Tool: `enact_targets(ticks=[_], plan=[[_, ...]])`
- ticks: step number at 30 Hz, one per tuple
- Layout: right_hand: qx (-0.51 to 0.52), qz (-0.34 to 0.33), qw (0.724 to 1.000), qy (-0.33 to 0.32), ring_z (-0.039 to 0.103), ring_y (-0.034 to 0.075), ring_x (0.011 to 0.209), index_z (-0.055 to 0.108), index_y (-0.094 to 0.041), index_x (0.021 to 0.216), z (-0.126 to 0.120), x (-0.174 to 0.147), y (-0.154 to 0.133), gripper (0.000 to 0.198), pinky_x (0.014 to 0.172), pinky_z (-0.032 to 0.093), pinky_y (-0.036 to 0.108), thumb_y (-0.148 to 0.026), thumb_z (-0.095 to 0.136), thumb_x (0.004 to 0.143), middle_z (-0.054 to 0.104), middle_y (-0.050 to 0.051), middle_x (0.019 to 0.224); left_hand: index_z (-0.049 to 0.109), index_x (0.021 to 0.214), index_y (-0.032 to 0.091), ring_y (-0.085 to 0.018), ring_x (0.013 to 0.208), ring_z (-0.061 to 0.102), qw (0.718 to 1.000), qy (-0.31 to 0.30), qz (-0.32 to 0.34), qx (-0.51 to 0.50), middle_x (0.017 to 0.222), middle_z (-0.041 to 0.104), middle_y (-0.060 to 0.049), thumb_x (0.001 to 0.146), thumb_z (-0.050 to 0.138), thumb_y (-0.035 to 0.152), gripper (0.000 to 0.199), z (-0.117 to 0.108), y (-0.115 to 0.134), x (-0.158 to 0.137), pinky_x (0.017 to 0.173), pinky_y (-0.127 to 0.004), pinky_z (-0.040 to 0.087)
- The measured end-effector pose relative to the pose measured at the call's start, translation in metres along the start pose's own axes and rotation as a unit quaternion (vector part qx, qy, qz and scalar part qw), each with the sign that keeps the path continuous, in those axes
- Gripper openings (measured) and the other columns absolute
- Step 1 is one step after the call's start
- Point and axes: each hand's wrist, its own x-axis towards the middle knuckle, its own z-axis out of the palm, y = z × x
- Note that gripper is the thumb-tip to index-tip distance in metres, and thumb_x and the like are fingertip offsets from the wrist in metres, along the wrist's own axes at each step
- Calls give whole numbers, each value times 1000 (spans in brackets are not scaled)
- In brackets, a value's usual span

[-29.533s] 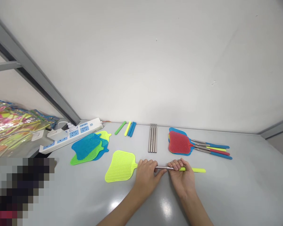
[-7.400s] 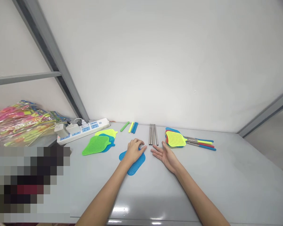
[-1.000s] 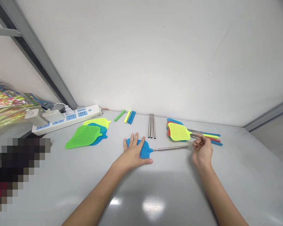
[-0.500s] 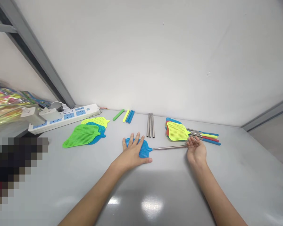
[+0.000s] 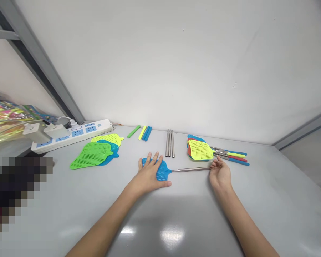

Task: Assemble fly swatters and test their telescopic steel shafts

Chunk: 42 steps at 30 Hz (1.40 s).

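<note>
My left hand (image 5: 151,175) lies flat with fingers spread over a blue perforated fly swatter head (image 5: 163,170), pressing it to the table. From its neck a thin metal rod (image 5: 191,169) runs right, and my right hand (image 5: 219,174), palm up, has its fingers curled around the rod's far end. That end is hidden by the fingers. Just beyond the right hand is a stack of assembled fly swatters, a yellow one (image 5: 200,150) on top, with blue, yellow and red grips (image 5: 238,159) pointing right.
Loose swatter heads, a green one (image 5: 91,155) in front, lie at left. Behind are a green grip (image 5: 133,131), a yellow grip (image 5: 142,132), blue grips (image 5: 147,133) and metal rods (image 5: 169,143). A power strip (image 5: 75,135) with plugs stands back left, before a wall (image 5: 160,71).
My right hand's fingers have curled in more at the rod's end. The left hand stays on the blue head. The whole view has shifted slightly.
</note>
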Motion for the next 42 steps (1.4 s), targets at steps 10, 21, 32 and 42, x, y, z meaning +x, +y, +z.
enact_targets(ticks=[10, 21, 32, 42], plan=[[-13, -49, 999, -17, 38, 3, 45, 44, -17, 78, -2, -10, 11, 15, 44, 35, 14, -13, 40, 64, 41, -5, 59, 13, 129, 26, -31, 122, -6, 1000, 2, -10, -16, 137, 5, -4, 53, 42, 68, 92, -2, 0, 1, 93, -51, -1], [-24, -29, 998, -52, 39, 4, 44, 45, -17, 75, 1, -7, 6, 15, 43, 36, 17, -13, 41, 61, 40, -5, 56, 13, 129, 24, -31, 122, -6, 1000, -3, -16, -11, 137, 5, -4, 56, 41, 66, 89, -4, 3, 0, 93, -51, -2], [43, 6, 999, 7, 48, 5, 54, 48, -17, 75, 5, -12, -1, 16, 57, 44, 17, -9, 40, 63, 46, -4, 59, 47, 88, 22, -24, 115, 27, 993, 105, 59, 10, 117, 42, -3, 71, 42, 42, 27, -3, 12, -1, 96, -45, 0], [42, 78, 996, 2, 50, 5, 52, 48, -16, 73, 1, -1, -8, 18, 58, 46, 18, -6, 37, 63, 47, -2, 61, 44, 76, 19, -15, 84, 41, 984, 121, 129, -30, 88, 44, -3, 77, 33, 19, 11, -2, 24, -3, 82, -31, 30]])
